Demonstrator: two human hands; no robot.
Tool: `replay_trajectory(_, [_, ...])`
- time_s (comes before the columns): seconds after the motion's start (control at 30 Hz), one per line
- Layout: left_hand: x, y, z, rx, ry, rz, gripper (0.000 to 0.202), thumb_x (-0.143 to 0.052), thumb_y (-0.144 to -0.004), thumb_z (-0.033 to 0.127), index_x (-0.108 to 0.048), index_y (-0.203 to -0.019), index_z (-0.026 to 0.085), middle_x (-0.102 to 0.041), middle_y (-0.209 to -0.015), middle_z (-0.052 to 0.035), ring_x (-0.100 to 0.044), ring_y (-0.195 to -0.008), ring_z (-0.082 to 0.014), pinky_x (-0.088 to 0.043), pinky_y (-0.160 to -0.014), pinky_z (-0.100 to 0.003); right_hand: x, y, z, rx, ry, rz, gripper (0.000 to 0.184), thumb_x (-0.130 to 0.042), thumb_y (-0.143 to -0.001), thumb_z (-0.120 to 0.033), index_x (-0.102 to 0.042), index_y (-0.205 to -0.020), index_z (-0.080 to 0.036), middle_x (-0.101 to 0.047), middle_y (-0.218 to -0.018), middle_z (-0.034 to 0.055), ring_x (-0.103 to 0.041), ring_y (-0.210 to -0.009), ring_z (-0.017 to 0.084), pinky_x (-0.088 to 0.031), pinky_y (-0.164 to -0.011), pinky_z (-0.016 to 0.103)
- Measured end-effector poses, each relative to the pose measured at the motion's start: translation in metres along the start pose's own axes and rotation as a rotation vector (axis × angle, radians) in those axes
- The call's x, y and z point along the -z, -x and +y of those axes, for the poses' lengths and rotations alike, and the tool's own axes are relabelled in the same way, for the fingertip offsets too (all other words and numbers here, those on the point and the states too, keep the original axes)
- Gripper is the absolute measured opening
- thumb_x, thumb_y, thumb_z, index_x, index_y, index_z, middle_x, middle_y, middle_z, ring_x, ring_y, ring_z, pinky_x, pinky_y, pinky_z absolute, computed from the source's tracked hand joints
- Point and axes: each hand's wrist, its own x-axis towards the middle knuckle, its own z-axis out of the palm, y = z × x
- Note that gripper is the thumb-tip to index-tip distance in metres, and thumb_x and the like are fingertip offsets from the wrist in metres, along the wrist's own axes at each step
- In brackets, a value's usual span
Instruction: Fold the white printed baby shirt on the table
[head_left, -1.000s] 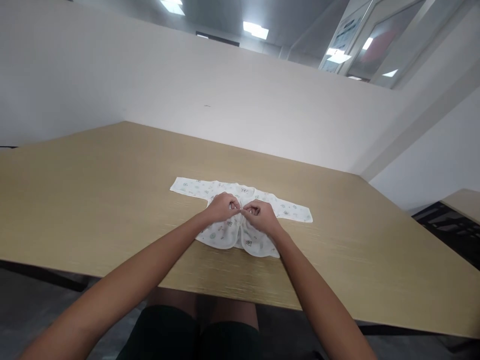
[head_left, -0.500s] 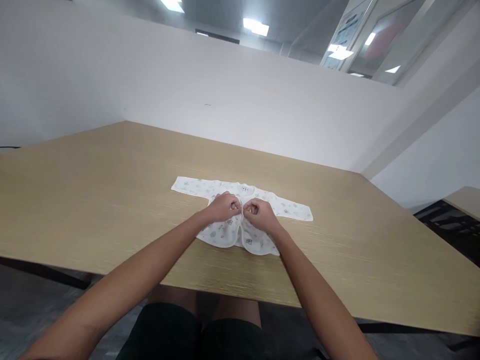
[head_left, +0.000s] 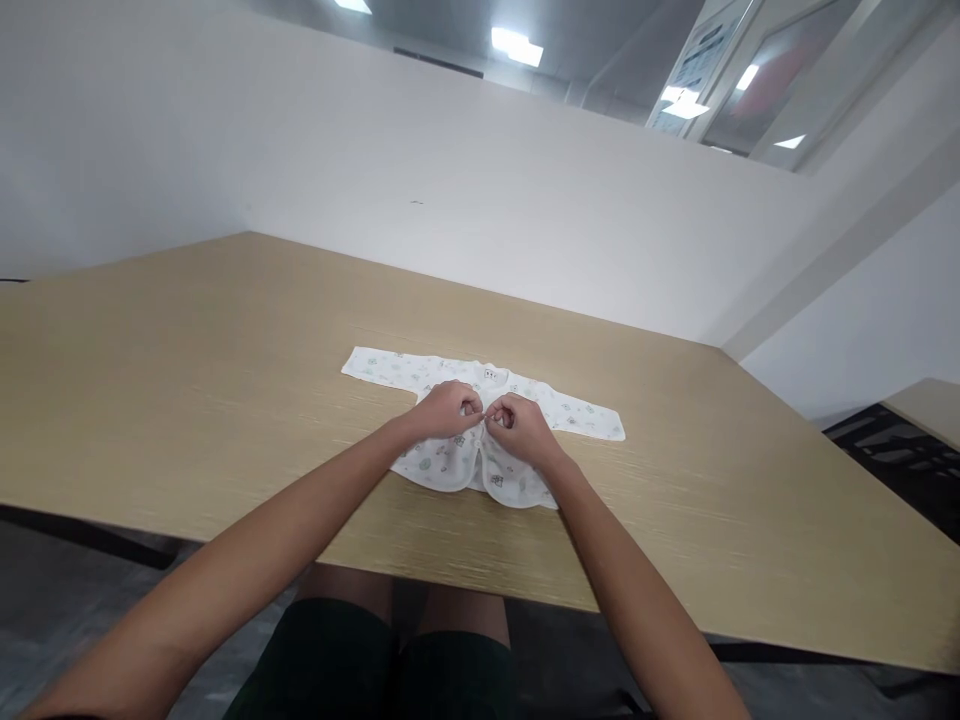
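Note:
A white baby shirt with a small printed pattern lies spread on the table, collar away from me and both sleeves stretched out sideways. My left hand pinches the left front edge near the middle of the chest. Close beside it, my right hand pinches the right front edge, the fingertips of both hands almost meeting. Below the hands the two rounded front panels part slightly. Any fastener between the fingertips is too small or hidden to make out.
The wooden table reaches to a white partition at the back. A dark slatted object stands beyond the table's right edge. My legs are under the front edge.
My two hands have drawn slightly closer together at the front edges, their fingertips now almost touching. The shirt lies as before; the camera view has shifted a little.

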Motion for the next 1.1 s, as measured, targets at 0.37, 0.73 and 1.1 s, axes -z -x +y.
replay_trajectory(0.37, [0.000, 0.001, -0.002, -0.111, -0.100, -0.001, 0.007, -0.062, -0.077, 0.019, -0.064, -0.072, 0.016, -0.061, -0.072, 0.0023, -0.052, -0.077, -0.0143, -0.037, -0.074, -0.030, 0.004, -0.002, 0.000, -0.024, -0.035, -0.101, 0.019, -0.065, -0.089, -0.033, -0.066, -0.090, -0.014, -0.060, -0.085, 0.0022, -0.050, -0.074, 0.013, -0.038, -0.070, 0.029])
replay_trajectory(0.73, [0.001, 0.001, 0.008, -0.023, -0.146, 0.015, 0.007, -0.062, -0.077, 0.020, -0.065, -0.071, 0.017, -0.061, -0.072, 0.0036, -0.053, -0.076, -0.0139, -0.036, -0.076, -0.032, 0.000, -0.005, -0.005, -0.126, -0.106, -0.133, 0.013, -0.053, -0.094, -0.023, -0.060, -0.090, -0.013, -0.060, -0.092, 0.0042, -0.051, -0.084, 0.016, -0.038, -0.077, 0.030])
replay_trajectory(1.1, [0.003, 0.001, 0.018, 0.119, 0.025, 0.065, 0.007, -0.066, -0.074, 0.021, -0.070, -0.075, 0.015, -0.063, -0.073, 0.0013, -0.056, -0.070, -0.0129, -0.038, -0.068, -0.028, 0.006, -0.006, -0.014, -0.494, -0.437, -0.159, 0.010, -0.053, -0.089, -0.025, -0.055, -0.094, -0.016, -0.050, -0.077, 0.0000, -0.049, -0.057, 0.012, -0.038, -0.050, 0.026])
